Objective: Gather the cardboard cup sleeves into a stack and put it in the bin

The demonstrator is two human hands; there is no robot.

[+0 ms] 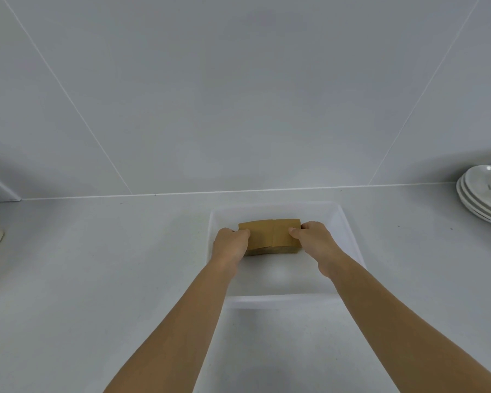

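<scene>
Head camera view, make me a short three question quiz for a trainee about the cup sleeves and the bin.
1. True or false: the stack of cardboard sleeves is inside the white bin.
2. Which hands are on the stack? A) the left hand only B) the right hand only C) both
3. Fill in: at the right edge of the counter sits a stack of white ____.

Key: 1 true. 2 C, one grip at each end of the stack. 3 plates.
</scene>
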